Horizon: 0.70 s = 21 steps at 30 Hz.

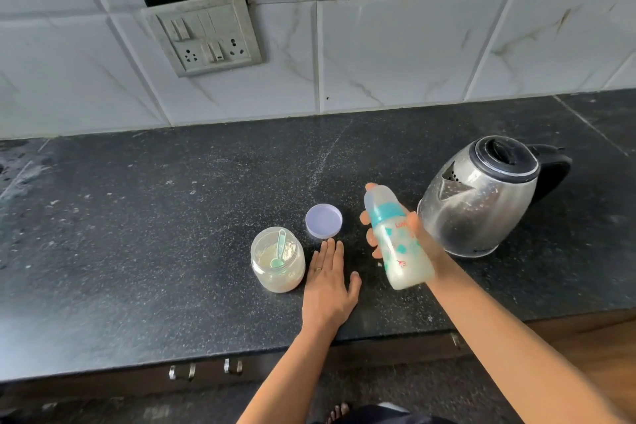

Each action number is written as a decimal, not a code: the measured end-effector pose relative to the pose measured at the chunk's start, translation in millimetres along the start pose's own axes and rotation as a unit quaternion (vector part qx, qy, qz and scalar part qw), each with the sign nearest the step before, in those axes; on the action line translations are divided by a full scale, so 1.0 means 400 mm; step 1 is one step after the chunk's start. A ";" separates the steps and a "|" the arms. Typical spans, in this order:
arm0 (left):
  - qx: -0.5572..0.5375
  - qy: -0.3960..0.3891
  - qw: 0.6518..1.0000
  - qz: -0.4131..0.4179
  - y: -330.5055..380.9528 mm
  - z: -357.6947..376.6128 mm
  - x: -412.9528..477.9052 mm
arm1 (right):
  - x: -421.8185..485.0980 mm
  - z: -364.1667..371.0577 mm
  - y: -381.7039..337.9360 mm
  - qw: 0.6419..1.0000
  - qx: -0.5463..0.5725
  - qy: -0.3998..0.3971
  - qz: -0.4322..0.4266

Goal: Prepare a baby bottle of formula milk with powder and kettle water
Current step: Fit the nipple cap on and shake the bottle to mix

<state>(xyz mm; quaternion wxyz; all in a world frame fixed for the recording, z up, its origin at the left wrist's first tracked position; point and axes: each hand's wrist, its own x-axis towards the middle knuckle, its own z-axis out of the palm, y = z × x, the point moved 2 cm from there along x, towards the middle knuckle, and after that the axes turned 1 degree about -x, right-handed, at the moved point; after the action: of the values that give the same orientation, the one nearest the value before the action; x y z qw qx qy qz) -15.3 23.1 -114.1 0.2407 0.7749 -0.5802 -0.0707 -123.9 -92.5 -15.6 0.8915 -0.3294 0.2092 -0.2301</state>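
Observation:
My right hand (pixel 373 234) grips a capped baby bottle (pixel 399 244) with a teal collar, tilted and blurred, with milky liquid in its lower end. My left hand (pixel 328 280) lies flat and open on the black counter (pixel 172 217), holding nothing. Just left of it stands an open clear jar of formula powder (pixel 278 263) with a green scoop (pixel 279 251) inside. The jar's lilac lid (pixel 324 220) lies on the counter behind my left hand. A steel electric kettle (pixel 481 196) with a black lid and handle stands right of the bottle.
A tiled wall with a switch and socket panel (pixel 203 33) rises behind the counter. The counter's front edge runs below my wrists, with drawer handles (pixel 206 368) under it. A foot in a sandal (pixel 339 411) shows on the floor.

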 end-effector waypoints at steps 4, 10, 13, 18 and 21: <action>0.005 -0.003 1.000 0.000 0.001 -0.001 -0.002 | 0.009 -0.029 -0.032 0.998 0.009 0.048 -0.031; 0.006 -0.005 1.000 0.000 0.000 0.001 -0.001 | 0.027 -0.037 -0.034 0.997 -0.002 0.053 -0.057; -0.001 -0.002 1.000 0.000 0.000 0.000 -0.002 | 0.011 -0.028 -0.018 0.997 -0.029 0.035 -0.056; 0.004 0.001 1.000 -0.002 0.001 0.002 -0.002 | 0.023 -0.042 -0.004 0.992 0.006 0.098 -0.083; 0.003 0.004 1.000 0.002 -0.001 0.004 -0.001 | 0.010 -0.029 0.007 0.995 -0.049 0.066 -0.059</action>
<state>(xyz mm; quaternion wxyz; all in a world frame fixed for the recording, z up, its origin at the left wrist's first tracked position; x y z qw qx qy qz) -15.6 23.2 -115.6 0.2413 0.7746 -0.5809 -0.0653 -126.1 -98.5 -26.3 0.8436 -0.3684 0.2583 -0.2931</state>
